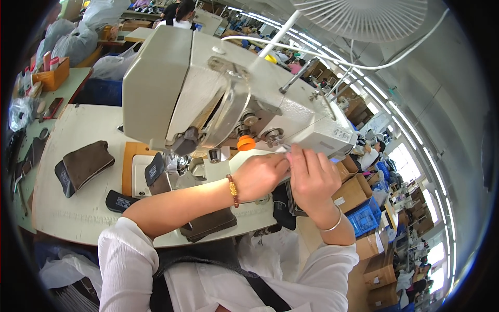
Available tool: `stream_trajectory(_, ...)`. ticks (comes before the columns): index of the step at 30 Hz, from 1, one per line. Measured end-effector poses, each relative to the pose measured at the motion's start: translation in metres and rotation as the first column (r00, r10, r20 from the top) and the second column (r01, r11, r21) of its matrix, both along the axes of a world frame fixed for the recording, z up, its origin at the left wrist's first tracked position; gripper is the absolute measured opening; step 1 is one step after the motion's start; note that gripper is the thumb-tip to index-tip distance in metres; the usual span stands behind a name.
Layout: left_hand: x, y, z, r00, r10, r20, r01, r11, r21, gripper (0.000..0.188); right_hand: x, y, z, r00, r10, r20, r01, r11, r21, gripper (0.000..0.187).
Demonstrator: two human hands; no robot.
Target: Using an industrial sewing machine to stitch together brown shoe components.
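A large off-white sewing machine [273, 80] stands before me on a pale worktable [86, 125]. My left hand [257, 177], with a beaded bracelet at its wrist, and my right hand [313, 179], with a bangle, meet fingertip to fingertip just below the metal tension discs [273, 137]. Both are closed in a pinch; what lies between the fingers is too small to make out. An orange knob [246, 143] sits left of the discs. Under the needle area lies a dark labelled piece [155, 169]. Brown stacked pieces [88, 165] rest farther left, and another brown piece [212, 224] lies below my left forearm.
A black labelled piece [120, 202] lies by the table's near edge. At the far left are an orange box [52, 77] and plastic bags [78, 41]. Cardboard boxes [353, 193] and a blue crate [365, 216] stand at right. A fan [364, 20] hangs overhead.
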State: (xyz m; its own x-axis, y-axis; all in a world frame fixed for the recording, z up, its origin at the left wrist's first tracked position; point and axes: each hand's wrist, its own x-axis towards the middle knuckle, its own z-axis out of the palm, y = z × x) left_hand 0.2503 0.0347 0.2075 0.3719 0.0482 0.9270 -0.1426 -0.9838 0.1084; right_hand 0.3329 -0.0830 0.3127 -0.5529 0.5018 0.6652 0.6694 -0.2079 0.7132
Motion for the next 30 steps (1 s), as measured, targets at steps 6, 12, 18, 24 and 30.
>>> stream_trajectory(6, -0.037, -0.012, -0.036, 0.932, -0.007, -0.363, 0.045, 0.994, 0.096, 0.022, 0.013, -0.010, -0.029, 0.801, 0.117, -0.587, -0.247, 0.958, -0.146, 0.028)
stream_trajectory(12, -0.087, -0.003, -0.064, 0.882, 0.087, -0.463, -0.020, 0.989, 0.147, 0.045, 0.013, 0.009, -0.141, -0.218, -0.100, -0.971, -0.726, 0.681, 0.093, 0.032)
stream_trajectory(18, -0.110, 0.000, -0.073, 0.849, 0.187, -0.494, -0.153, 0.982, 0.108, 0.046, -0.006, 0.024, -0.210, -0.760, -0.438, -0.480, -0.647, 0.575, 0.501, 0.023)
stream_trajectory(24, -0.115, 0.001, -0.082, 0.917, 0.176, -0.359, -0.265, 0.939, -0.218, 0.037, -0.031, 0.026, -0.211, -0.145, 0.240, -0.960, -0.621, 0.733, 0.277, 0.010)
stream_trajectory(30, -0.104, 0.010, -0.083, 0.954, -0.229, -0.196, -0.071, 0.462, -0.884, 0.024, -0.034, 0.026, -0.203, 0.001, 0.335, -0.942, -0.629, 0.733, 0.260, 0.021)
